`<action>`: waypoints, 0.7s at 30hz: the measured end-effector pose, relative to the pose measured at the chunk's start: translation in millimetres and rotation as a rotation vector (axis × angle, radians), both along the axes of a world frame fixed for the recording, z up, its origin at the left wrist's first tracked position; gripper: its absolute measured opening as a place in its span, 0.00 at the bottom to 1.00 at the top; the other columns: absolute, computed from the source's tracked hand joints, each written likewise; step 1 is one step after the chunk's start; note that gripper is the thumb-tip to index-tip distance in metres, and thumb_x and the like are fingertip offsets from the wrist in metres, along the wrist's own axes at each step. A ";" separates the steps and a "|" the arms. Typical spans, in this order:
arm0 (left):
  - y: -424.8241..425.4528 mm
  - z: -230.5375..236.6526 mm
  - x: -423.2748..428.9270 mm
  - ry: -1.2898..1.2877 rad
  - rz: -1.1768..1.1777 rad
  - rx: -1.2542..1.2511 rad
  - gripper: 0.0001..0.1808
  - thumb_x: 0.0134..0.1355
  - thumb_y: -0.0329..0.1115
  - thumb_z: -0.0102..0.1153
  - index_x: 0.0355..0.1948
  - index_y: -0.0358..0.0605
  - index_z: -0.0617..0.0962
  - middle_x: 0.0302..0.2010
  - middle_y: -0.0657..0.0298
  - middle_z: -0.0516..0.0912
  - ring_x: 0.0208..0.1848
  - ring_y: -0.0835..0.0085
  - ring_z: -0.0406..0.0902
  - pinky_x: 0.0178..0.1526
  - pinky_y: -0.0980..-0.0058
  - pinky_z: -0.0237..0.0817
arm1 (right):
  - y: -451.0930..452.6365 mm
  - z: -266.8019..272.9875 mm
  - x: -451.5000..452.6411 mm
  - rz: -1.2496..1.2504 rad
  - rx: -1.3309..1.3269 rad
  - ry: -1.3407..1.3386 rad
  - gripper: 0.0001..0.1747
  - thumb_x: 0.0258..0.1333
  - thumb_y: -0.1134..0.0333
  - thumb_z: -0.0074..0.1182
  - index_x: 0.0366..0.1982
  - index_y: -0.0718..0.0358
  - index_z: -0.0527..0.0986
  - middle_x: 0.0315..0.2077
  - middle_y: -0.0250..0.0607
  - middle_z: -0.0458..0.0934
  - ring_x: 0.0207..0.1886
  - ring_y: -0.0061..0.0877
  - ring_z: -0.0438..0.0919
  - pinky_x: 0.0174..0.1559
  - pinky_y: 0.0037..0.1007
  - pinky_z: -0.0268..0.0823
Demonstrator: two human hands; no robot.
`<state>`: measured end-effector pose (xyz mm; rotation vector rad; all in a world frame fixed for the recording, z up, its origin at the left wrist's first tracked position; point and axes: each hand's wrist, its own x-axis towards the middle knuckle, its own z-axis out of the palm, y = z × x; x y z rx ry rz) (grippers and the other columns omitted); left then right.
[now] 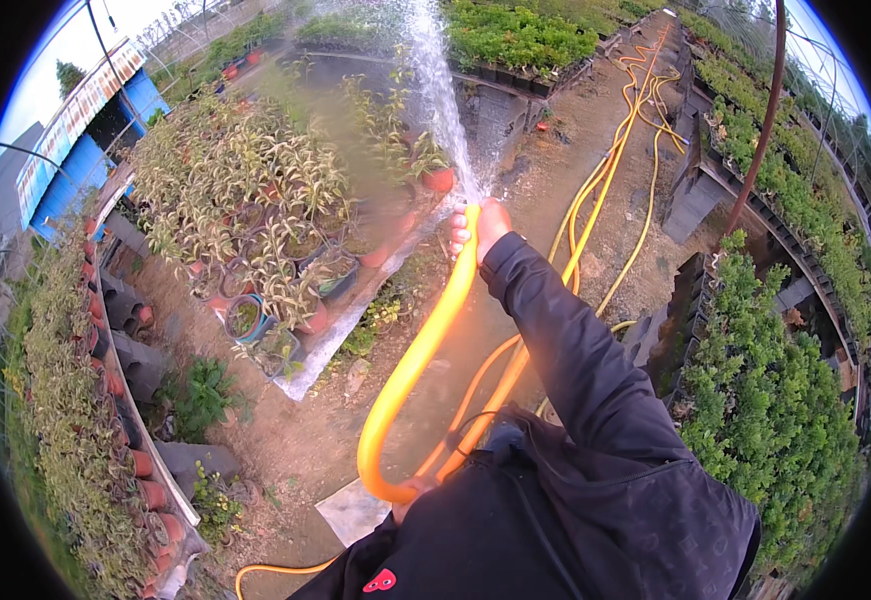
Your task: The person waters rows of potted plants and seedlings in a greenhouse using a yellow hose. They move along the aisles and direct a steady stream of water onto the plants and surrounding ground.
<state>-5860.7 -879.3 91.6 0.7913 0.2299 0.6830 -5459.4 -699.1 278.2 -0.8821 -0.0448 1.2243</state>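
Note:
My right hand [483, 228] is wrapped around the end of a thick yellow hose [422, 349], thumb up near its mouth. Water [439, 90] sprays from it away from me, towards the top of the view. Low in front of my dark jacket, my left hand [414, 498] grips the bent lower part of the same hose, partly hidden by the hose and sleeve. Potted plants with pale, yellowish leaves [255, 180] stand on a raised bench left of the spray, and a terracotta-coloured pot [437, 179] sits at the bench's edge beside the water.
Several yellow hoses [619, 154] run along the dirt path. Raised benches of green seedlings [765, 397] border it on the right, with concrete blocks [694, 206] beneath and a rusty pole [764, 124]. Another bench of pots [151, 495] curves along the left. A blue shed [79, 176] stands behind.

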 end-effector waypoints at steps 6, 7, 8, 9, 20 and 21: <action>4.7 -6.9 7.1 0.019 -0.071 0.017 0.09 0.59 0.32 0.53 0.24 0.40 0.73 0.26 0.60 0.76 0.29 0.70 0.72 0.36 0.70 0.64 | -34.4 -5.2 15.3 -0.078 -0.003 0.048 0.19 0.58 0.55 0.21 0.34 0.60 0.61 0.16 0.32 0.61 0.14 0.22 0.57 0.19 0.31 0.53; 5.7 -8.4 10.7 0.002 -0.093 0.028 0.09 0.59 0.32 0.53 0.24 0.40 0.73 0.26 0.60 0.76 0.29 0.70 0.72 0.36 0.70 0.64 | -40.9 -5.1 19.9 -0.090 0.003 0.049 0.20 0.58 0.55 0.21 0.34 0.61 0.62 0.16 0.32 0.61 0.14 0.23 0.57 0.19 0.31 0.53; 6.8 -9.6 13.1 0.001 -0.110 0.037 0.09 0.58 0.32 0.53 0.24 0.40 0.73 0.26 0.60 0.76 0.30 0.70 0.72 0.36 0.70 0.64 | -47.3 -5.2 24.3 -0.118 -0.008 0.056 0.20 0.58 0.55 0.20 0.34 0.61 0.62 0.16 0.33 0.61 0.13 0.23 0.57 0.19 0.31 0.53; 7.7 -10.7 15.5 -0.011 -0.120 0.045 0.08 0.58 0.32 0.53 0.24 0.40 0.73 0.27 0.60 0.76 0.30 0.70 0.72 0.37 0.70 0.64 | -53.9 -5.5 29.0 -0.132 0.001 0.046 0.20 0.58 0.55 0.20 0.35 0.61 0.62 0.16 0.33 0.61 0.13 0.23 0.57 0.19 0.31 0.53; 13.0 -4.9 50.2 0.171 -0.187 0.112 0.09 0.58 0.29 0.51 0.22 0.40 0.73 0.21 0.60 0.75 0.28 0.68 0.70 0.41 0.67 0.60 | -143.3 -12.4 70.5 -0.347 0.009 0.106 0.18 0.57 0.58 0.26 0.35 0.62 0.64 0.15 0.32 0.61 0.13 0.22 0.58 0.18 0.29 0.53; 12.9 -2.1 55.8 0.186 -0.202 0.103 0.09 0.58 0.29 0.51 0.22 0.39 0.73 0.22 0.60 0.75 0.28 0.68 0.70 0.41 0.68 0.60 | -152.2 -13.9 75.3 -0.363 0.022 0.121 0.17 0.56 0.58 0.26 0.35 0.62 0.65 0.15 0.31 0.61 0.13 0.22 0.58 0.18 0.29 0.53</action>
